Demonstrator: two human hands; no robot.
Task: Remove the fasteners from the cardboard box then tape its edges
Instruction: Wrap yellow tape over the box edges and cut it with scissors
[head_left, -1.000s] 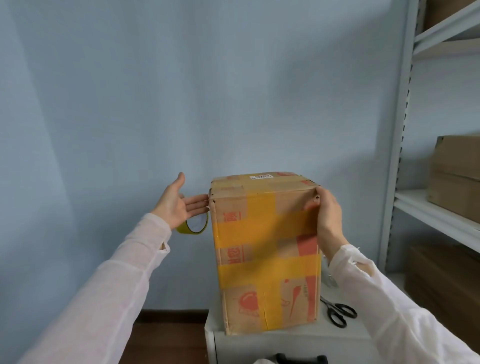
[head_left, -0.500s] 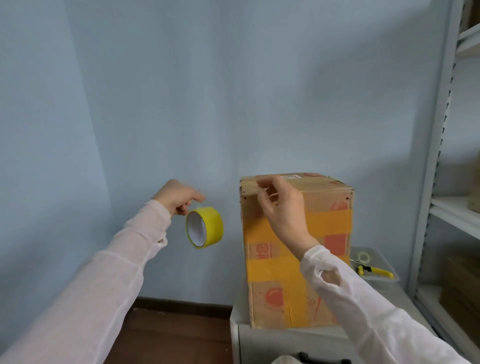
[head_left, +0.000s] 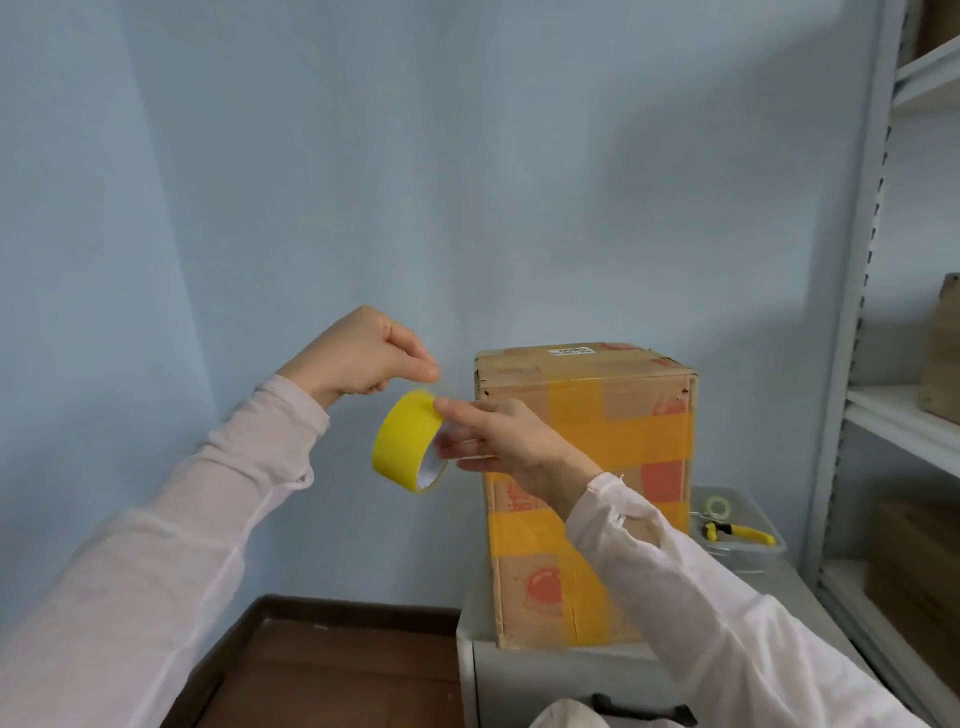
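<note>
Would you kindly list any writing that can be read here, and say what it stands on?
White label on top of the cardboard box: dark print, too blurred to read.
Red print on the box front: partly under tape strips, unreadable.
Yellow tape roll: no writing visible.

The right hand (head_left: 511, 441) grips a yellow roll of adhesive tape (head_left: 402, 441), forefinger on its rim, left of a tall brown cardboard box (head_left: 623, 415) patched with yellow tape. The left hand (head_left: 363, 353) pinches thumb and forefinger together just above the roll.
</note>
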